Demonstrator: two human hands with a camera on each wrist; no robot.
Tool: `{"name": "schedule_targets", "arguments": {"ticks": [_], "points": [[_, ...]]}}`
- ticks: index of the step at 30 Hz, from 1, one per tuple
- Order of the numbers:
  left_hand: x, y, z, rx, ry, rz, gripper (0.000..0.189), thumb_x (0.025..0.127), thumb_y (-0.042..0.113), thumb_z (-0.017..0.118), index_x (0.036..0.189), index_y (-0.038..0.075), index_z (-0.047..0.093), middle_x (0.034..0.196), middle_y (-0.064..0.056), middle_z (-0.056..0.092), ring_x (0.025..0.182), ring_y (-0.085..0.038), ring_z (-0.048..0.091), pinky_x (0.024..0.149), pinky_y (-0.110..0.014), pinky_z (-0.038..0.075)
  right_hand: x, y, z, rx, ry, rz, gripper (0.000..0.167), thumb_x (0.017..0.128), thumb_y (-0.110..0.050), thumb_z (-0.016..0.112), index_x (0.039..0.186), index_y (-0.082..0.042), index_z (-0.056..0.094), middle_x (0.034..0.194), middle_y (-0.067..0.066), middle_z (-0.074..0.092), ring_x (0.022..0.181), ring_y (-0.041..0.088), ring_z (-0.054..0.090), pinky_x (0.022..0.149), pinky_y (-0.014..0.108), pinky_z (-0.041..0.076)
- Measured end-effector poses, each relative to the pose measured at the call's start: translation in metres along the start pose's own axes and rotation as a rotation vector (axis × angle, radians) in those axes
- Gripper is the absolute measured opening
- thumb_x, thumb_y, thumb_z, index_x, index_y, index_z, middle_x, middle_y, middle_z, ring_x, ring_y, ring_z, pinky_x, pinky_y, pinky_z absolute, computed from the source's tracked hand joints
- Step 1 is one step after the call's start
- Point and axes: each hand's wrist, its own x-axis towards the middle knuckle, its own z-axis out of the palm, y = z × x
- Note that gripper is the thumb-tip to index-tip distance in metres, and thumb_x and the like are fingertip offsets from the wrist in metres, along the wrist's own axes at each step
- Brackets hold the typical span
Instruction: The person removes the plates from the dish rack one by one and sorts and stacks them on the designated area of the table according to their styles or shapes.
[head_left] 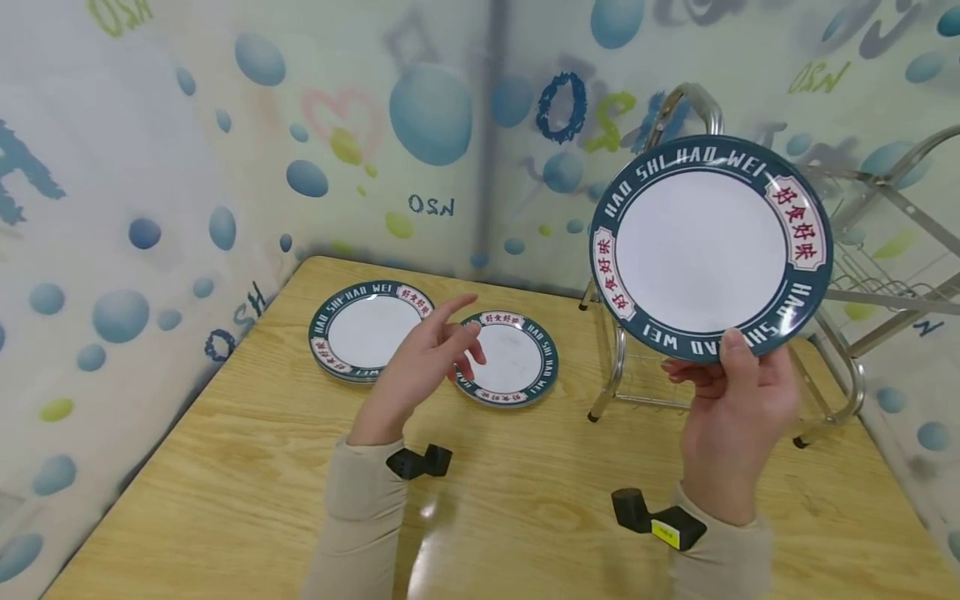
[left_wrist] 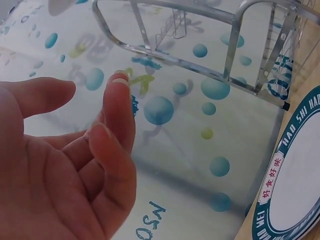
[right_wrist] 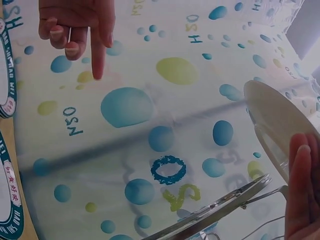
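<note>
My right hand (head_left: pixel 738 408) grips a round white plate (head_left: pixel 701 250) with a dark green lettered rim by its lower edge, thumb on the front. The plate is raised off the table and its face is turned toward the head camera. In the right wrist view the plate's pale underside (right_wrist: pixel 280 120) shows beside the fingers. My left hand (head_left: pixel 431 358) hovers over the table with fingers loosely bent and nothing in them. Below it lie two matching plates, a left one (head_left: pixel 367 333) and a right one (head_left: pixel 512 358), each partly covered by that hand in the head view.
A metal wire rack (head_left: pixel 615 375) stands on the right of the wooden table (head_left: pixel 510 517), partly behind the raised plate. A wall covering (head_left: pixel 450 217) with blue bubbles and letters closes off the back and left sides.
</note>
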Motion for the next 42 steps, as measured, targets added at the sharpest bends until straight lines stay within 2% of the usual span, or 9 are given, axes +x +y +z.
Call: {"name": "schedule_targets", "arguments": {"ticks": [13, 18, 28, 36, 40, 42], "points": [[0.001, 0.004, 0.004, -0.010, -0.023, 0.002, 0.049, 0.094, 0.030, 0.045, 0.139, 0.023, 0.026, 0.086, -0.012, 0.062, 0.073, -0.036, 0.056, 0.062, -0.033, 0.045, -0.004, 0.006, 0.004, -0.068, -0.070, 0.040, 0.032, 0.087, 0.002, 0.049, 0.115, 0.015, 0.044, 0.082, 0.026, 0.060, 0.051, 0.029, 0.060, 0.046, 0.029, 0.048], [0.001, 0.005, 0.005, -0.027, -0.016, 0.005, 0.052, 0.093, 0.029, 0.046, 0.139, 0.023, 0.024, 0.088, -0.012, 0.061, 0.072, -0.035, 0.056, 0.061, -0.033, 0.045, -0.005, 0.009, 0.006, -0.089, -0.073, 0.057, 0.031, 0.086, 0.003, 0.050, 0.114, 0.015, 0.045, 0.081, 0.025, 0.060, 0.051, 0.029, 0.059, 0.046, 0.029, 0.048], [0.000, 0.011, 0.009, 0.007, -0.035, 0.022, 0.050, 0.093, 0.028, 0.046, 0.139, 0.023, 0.026, 0.088, -0.010, 0.061, 0.067, -0.026, 0.058, 0.063, -0.035, 0.046, -0.010, 0.011, 0.010, -0.267, -0.080, 0.092, 0.029, 0.088, -0.005, 0.053, 0.112, 0.012, 0.049, 0.080, 0.021, 0.060, 0.052, 0.025, 0.059, 0.047, 0.028, 0.048], [-0.001, 0.015, 0.014, 0.054, -0.072, 0.022, 0.047, 0.093, 0.031, 0.046, 0.137, 0.022, 0.031, 0.089, -0.008, 0.060, 0.071, -0.025, 0.057, 0.065, -0.034, 0.045, -0.013, 0.014, 0.012, -0.380, -0.107, 0.135, 0.028, 0.088, -0.009, 0.054, 0.112, 0.007, 0.052, 0.082, 0.020, 0.061, 0.053, 0.025, 0.058, 0.048, 0.028, 0.048], [0.001, 0.011, 0.015, 0.077, -0.095, 0.036, 0.045, 0.092, 0.036, 0.046, 0.134, 0.024, 0.036, 0.086, -0.006, 0.060, 0.070, -0.024, 0.058, 0.065, -0.036, 0.045, -0.014, 0.019, 0.012, -0.445, -0.139, 0.146, 0.027, 0.089, -0.011, 0.054, 0.111, 0.004, 0.053, 0.082, 0.019, 0.062, 0.052, 0.024, 0.058, 0.050, 0.029, 0.049], [0.004, 0.004, 0.016, 0.077, -0.107, 0.043, 0.046, 0.091, 0.040, 0.046, 0.133, 0.027, 0.037, 0.085, -0.004, 0.060, 0.070, -0.024, 0.058, 0.065, -0.036, 0.045, -0.015, 0.021, 0.012, -0.471, -0.150, 0.149, 0.027, 0.089, -0.013, 0.054, 0.110, 0.003, 0.054, 0.081, 0.019, 0.062, 0.052, 0.025, 0.058, 0.050, 0.030, 0.049]]}}
